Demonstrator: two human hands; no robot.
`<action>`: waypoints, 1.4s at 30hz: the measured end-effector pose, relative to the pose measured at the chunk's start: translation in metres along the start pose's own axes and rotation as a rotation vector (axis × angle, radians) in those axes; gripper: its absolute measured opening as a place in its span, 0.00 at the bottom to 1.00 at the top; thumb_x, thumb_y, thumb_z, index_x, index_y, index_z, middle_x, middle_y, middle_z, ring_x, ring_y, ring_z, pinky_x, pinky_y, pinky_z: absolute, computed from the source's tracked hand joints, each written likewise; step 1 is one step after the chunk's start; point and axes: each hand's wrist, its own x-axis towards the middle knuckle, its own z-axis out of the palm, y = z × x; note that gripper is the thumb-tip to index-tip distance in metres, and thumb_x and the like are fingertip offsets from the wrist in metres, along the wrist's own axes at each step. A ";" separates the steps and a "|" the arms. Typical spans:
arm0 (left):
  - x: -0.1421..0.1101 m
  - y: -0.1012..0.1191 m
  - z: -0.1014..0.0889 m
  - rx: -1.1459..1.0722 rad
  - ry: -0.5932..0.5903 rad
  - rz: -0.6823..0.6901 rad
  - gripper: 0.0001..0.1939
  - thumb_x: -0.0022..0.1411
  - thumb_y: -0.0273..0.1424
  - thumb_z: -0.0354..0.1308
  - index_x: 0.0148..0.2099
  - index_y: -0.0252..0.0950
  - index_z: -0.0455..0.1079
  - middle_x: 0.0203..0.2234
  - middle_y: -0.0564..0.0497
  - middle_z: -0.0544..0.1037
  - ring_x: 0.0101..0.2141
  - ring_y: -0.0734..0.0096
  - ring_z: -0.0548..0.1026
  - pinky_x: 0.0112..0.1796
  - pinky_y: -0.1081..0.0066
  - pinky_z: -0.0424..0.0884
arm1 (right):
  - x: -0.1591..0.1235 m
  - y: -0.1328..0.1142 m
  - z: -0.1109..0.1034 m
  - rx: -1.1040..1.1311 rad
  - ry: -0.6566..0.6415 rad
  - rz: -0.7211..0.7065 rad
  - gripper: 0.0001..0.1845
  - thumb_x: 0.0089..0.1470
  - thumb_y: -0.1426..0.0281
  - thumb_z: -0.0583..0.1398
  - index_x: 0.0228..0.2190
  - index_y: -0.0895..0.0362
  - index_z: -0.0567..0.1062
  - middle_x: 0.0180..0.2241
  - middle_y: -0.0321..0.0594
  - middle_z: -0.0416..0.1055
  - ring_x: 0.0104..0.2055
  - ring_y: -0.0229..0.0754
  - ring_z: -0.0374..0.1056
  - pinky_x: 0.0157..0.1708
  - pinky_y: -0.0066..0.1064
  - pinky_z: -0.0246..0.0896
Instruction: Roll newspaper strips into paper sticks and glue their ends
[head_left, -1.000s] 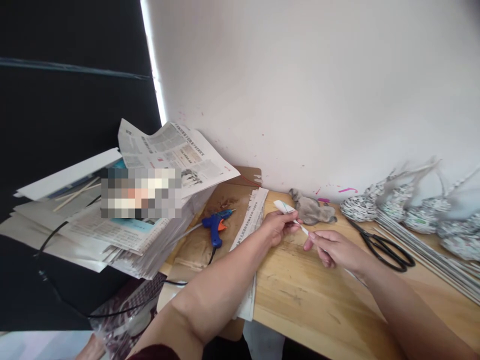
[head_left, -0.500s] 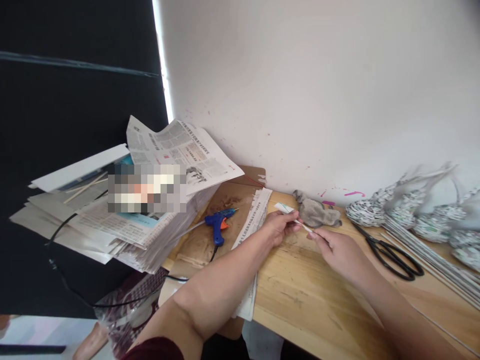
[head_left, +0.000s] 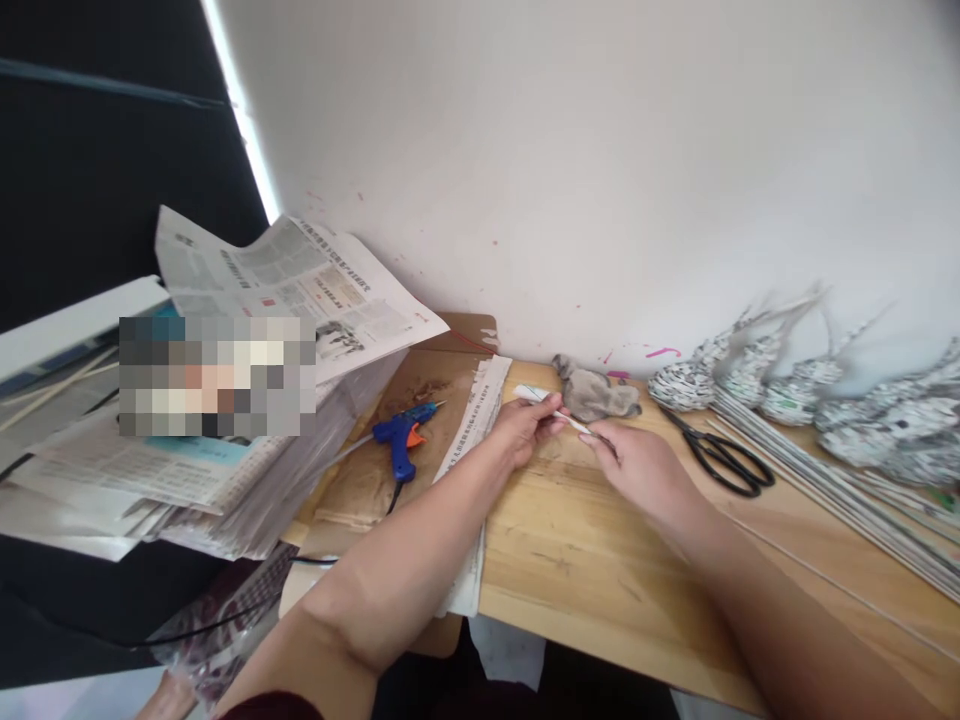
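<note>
A thin strip of newspaper rolled into a narrow tube stretches between my two hands above the wooden table. My left hand pinches it near its wider, looser end. Farther along, the fingers of my right hand close round its thin end. Just behind my hands lies a crumpled grey cloth. A stack of cut newspaper strips rests under and beside my left forearm.
Left of my arm, a blue glue gun lies on cardboard, near a tall newspaper pile. To the right are black scissors, a bundle of thin paper rods and several woven paper gourd shapes along the wall.
The view has swung right, so everything sits further left in the picture. Both hands still hold the paper tube, with its wide end looking rounder now.
</note>
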 end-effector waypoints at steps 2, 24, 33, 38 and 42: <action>0.000 0.000 -0.001 -0.004 -0.016 0.006 0.05 0.52 0.26 0.63 0.30 0.27 0.72 0.25 0.47 0.76 0.21 0.81 0.72 0.24 0.83 0.71 | 0.001 0.001 0.001 0.050 -0.024 0.028 0.19 0.58 0.61 0.48 0.31 0.56 0.75 0.24 0.40 0.72 0.27 0.41 0.65 0.26 0.29 0.49; -0.005 0.004 0.002 -0.012 -0.022 -0.022 0.04 0.54 0.25 0.61 0.32 0.28 0.70 0.24 0.48 0.76 0.19 0.82 0.72 0.21 0.84 0.70 | 0.000 0.005 0.001 0.338 -0.181 0.099 0.21 0.60 0.61 0.46 0.32 0.55 0.76 0.20 0.36 0.69 0.23 0.38 0.64 0.27 0.27 0.51; 0.000 0.003 -0.001 -0.045 -0.018 0.004 0.04 0.54 0.24 0.61 0.32 0.27 0.70 0.24 0.48 0.76 0.18 0.84 0.70 0.21 0.86 0.70 | -0.003 -0.003 -0.001 0.052 0.042 0.008 0.18 0.60 0.62 0.47 0.30 0.56 0.73 0.25 0.40 0.72 0.27 0.39 0.65 0.27 0.28 0.47; -0.003 0.004 0.001 -0.056 -0.019 -0.008 0.03 0.55 0.23 0.60 0.32 0.27 0.70 0.24 0.48 0.76 0.20 0.82 0.72 0.22 0.85 0.71 | -0.002 0.001 -0.003 0.170 -0.060 0.058 0.21 0.61 0.62 0.46 0.28 0.55 0.75 0.24 0.37 0.73 0.25 0.37 0.66 0.26 0.27 0.48; -0.003 0.004 0.002 -0.055 0.022 -0.002 0.02 0.55 0.23 0.59 0.31 0.27 0.70 0.24 0.47 0.76 0.22 0.81 0.73 0.25 0.85 0.72 | -0.004 -0.002 -0.004 0.032 0.024 0.021 0.17 0.58 0.59 0.51 0.35 0.55 0.74 0.29 0.40 0.74 0.29 0.40 0.67 0.28 0.28 0.49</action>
